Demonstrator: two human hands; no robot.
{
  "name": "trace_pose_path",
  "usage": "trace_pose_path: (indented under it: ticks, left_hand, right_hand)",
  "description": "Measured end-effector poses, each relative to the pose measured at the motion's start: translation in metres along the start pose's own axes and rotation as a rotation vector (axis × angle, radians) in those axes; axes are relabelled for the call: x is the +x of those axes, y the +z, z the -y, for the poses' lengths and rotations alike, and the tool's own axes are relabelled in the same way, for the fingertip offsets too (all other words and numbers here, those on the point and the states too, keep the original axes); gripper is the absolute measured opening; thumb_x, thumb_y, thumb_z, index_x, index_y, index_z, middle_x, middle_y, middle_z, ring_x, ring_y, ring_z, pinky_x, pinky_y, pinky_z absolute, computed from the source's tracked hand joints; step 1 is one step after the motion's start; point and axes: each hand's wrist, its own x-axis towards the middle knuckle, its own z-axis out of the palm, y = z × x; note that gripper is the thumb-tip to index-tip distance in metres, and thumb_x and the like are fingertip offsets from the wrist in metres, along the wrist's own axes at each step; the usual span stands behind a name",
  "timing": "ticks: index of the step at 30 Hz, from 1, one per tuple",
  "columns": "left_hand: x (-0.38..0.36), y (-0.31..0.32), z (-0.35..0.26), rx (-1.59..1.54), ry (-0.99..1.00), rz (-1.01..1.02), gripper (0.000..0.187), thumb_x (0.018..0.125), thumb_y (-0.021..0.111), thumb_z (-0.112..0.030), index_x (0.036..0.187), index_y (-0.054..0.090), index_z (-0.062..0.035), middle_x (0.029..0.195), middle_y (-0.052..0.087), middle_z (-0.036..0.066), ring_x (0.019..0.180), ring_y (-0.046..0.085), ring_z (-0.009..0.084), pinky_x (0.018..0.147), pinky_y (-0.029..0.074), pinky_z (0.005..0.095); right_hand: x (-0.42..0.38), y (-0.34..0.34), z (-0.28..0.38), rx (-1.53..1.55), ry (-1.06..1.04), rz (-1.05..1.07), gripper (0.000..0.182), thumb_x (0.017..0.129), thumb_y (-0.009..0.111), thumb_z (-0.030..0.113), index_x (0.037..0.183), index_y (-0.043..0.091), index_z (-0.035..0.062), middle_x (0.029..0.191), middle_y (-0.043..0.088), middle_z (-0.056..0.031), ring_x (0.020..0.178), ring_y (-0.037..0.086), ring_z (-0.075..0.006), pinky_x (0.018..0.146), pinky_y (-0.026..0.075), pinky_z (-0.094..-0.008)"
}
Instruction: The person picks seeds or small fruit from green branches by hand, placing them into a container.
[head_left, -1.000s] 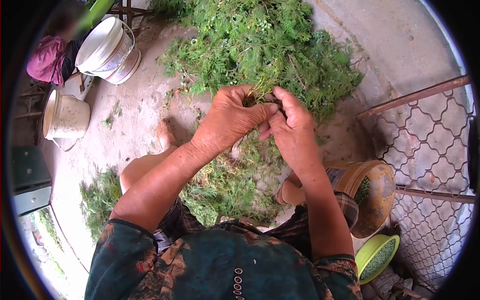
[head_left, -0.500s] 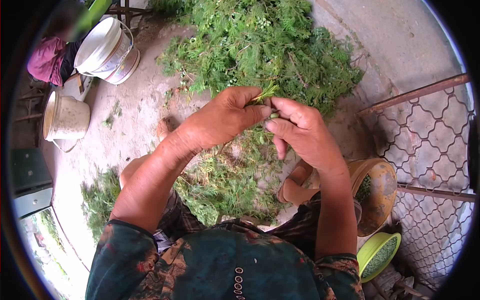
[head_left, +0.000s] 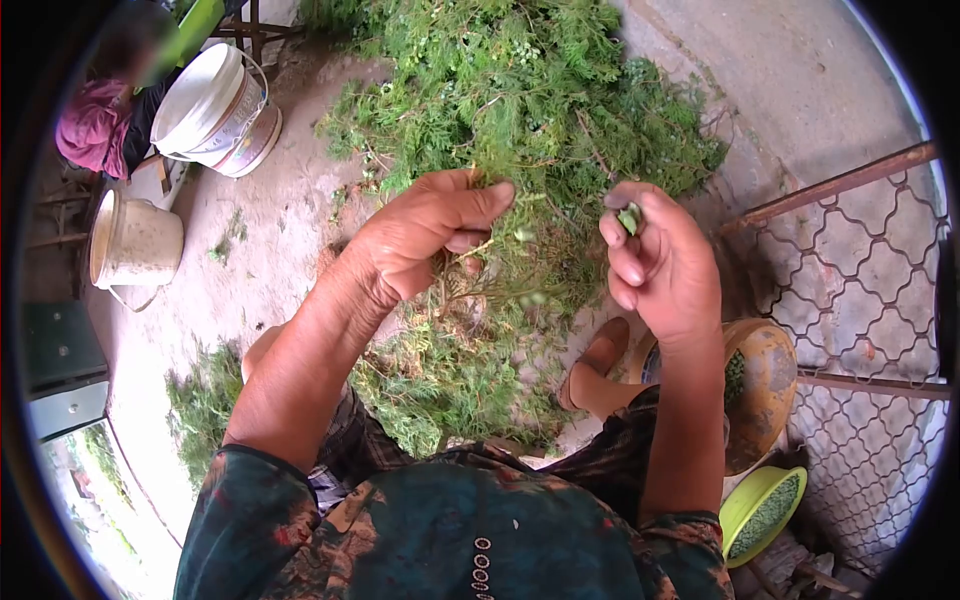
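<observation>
My left hand point(head_left: 425, 230) pinches a thin conifer sprig point(head_left: 488, 243) between thumb and fingers, above the floor between my feet. Small green cones point(head_left: 524, 234) hang on the sprig, partly blurred. Apart from it to the right, my right hand point(head_left: 668, 262) is raised with curled fingers, closed on a small green cone point(head_left: 628, 218) at the fingertips. Beyond both hands lies a big heap of green conifer branches point(head_left: 500, 100) with pale cones among them. Below the hands, loose cut sprigs point(head_left: 440, 380) are scattered on the floor.
A tan bucket point(head_left: 765, 390) with green cones inside stands right of my leg, beside a lime-green basin point(head_left: 765, 515) of small green pieces. Wire mesh fencing point(head_left: 850, 270) borders the right. White buckets point(head_left: 215, 105) point(head_left: 140, 240) and another person in maroon cloth point(head_left: 95, 125) are at left.
My hands were together at the sprig and have come apart. The right hand has moved right with a green cone; the left still holds the sprig.
</observation>
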Motion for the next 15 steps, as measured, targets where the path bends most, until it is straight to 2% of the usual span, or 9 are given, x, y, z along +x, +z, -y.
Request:
trace_pose_path:
  ticks: [1, 2, 4, 6, 10, 12, 13, 15]
  left_hand:
    - [0.002, -0.003, 0.002, -0.08, 0.0, 0.018, 0.019, 0.086, 0.062, -0.024, 0.077, 0.052, -0.0092, 0.059, 0.039, -0.007, 0.052, 0.033, 0.004, 0.049, 0.036, 0.0239]
    - [0.003, -0.005, 0.003, -0.158, -0.003, 0.036, 0.02, 0.086, 0.062, -0.024, 0.076, 0.051, -0.0116, 0.058, 0.036, -0.008, 0.05, 0.031, 0.0036, 0.047, 0.034, 0.0234]
    - [0.003, -0.001, 0.002, -0.181, -0.024, -0.022, 0.021, 0.086, 0.062, -0.024, 0.075, 0.049, -0.0117, 0.057, 0.034, -0.009, 0.049, 0.03, 0.0046, 0.045, 0.034, 0.0238]
    - [0.006, 0.0, 0.006, -0.223, -0.017, -0.004, 0.021, 0.086, 0.062, -0.023, 0.075, 0.049, -0.0115, 0.058, 0.036, -0.008, 0.049, 0.032, 0.0045, 0.044, 0.035, 0.0239]
    - [0.003, 0.008, 0.003, -0.151, -0.004, -0.016, 0.021, 0.085, 0.063, -0.024, 0.076, 0.05, -0.011, 0.058, 0.038, -0.007, 0.049, 0.034, 0.005, 0.045, 0.036, 0.0244]
    - [0.004, 0.009, 0.006, -0.148, -0.02, -0.004, 0.017, 0.083, 0.065, -0.025, 0.09, 0.058, -0.0107, 0.063, 0.04, -0.007, 0.051, 0.034, 0.0028, 0.043, 0.034, 0.0206]
    - [0.004, 0.01, 0.006, -0.145, -0.021, -0.002, 0.017, 0.083, 0.065, -0.025, 0.09, 0.058, -0.0107, 0.063, 0.04, -0.007, 0.051, 0.034, 0.0028, 0.043, 0.034, 0.0206]
    - [0.003, 0.012, 0.008, -0.296, 0.037, -0.044, 0.028, 0.082, 0.066, -0.025, 0.101, 0.057, -0.007, 0.074, 0.051, -0.003, 0.059, 0.043, 0.0066, 0.052, 0.04, 0.0215]
  right_hand:
    - [-0.002, 0.004, 0.0, 0.035, 0.031, -0.015, 0.014, 0.089, 0.052, 0.017, 0.087, 0.055, 0.0036, 0.071, 0.052, -0.0043, 0.047, 0.043, -0.0049, 0.034, 0.036, -0.0209]
    - [-0.003, 0.007, -0.004, 0.038, 0.03, -0.011, 0.014, 0.089, 0.052, 0.017, 0.087, 0.055, 0.0036, 0.071, 0.052, -0.0043, 0.047, 0.043, -0.0049, 0.034, 0.036, -0.0209]
    - [-0.005, 0.011, -0.014, -0.288, 0.054, -0.073, 0.016, 0.087, 0.059, 0.02, 0.085, 0.053, 0.0045, 0.067, 0.051, -0.002, 0.046, 0.042, -0.0043, 0.034, 0.033, -0.0197]
    - [-0.002, 0.015, -0.026, -0.344, 0.054, -0.034, 0.02, 0.085, 0.063, 0.02, 0.09, 0.054, 0.0026, 0.063, 0.05, 0.0002, 0.045, 0.041, -0.0032, 0.035, 0.03, -0.0188]
    - [0.003, 0.024, -0.041, -0.555, -0.006, -0.011, 0.024, 0.088, 0.059, 0.018, 0.101, 0.053, -0.0012, 0.063, 0.048, 0.0016, 0.048, 0.039, -0.0031, 0.041, 0.032, -0.0197]
    - [0.007, 0.026, -0.047, -0.526, -0.065, 0.043, 0.022, 0.089, 0.057, 0.017, 0.099, 0.052, -0.0018, 0.064, 0.047, 0.0019, 0.054, 0.04, -0.0038, 0.047, 0.034, -0.0198]
    - [0.007, 0.025, -0.048, -0.476, -0.099, 0.056, 0.019, 0.09, 0.055, 0.016, 0.097, 0.052, -0.0017, 0.065, 0.046, 0.0021, 0.059, 0.041, -0.0039, 0.051, 0.035, -0.0198]
    - [0.007, 0.023, -0.047, -0.557, -0.161, -0.008, 0.019, 0.091, 0.054, 0.016, 0.096, 0.052, -0.0013, 0.066, 0.046, 0.0022, 0.059, 0.041, -0.004, 0.051, 0.036, -0.0201]
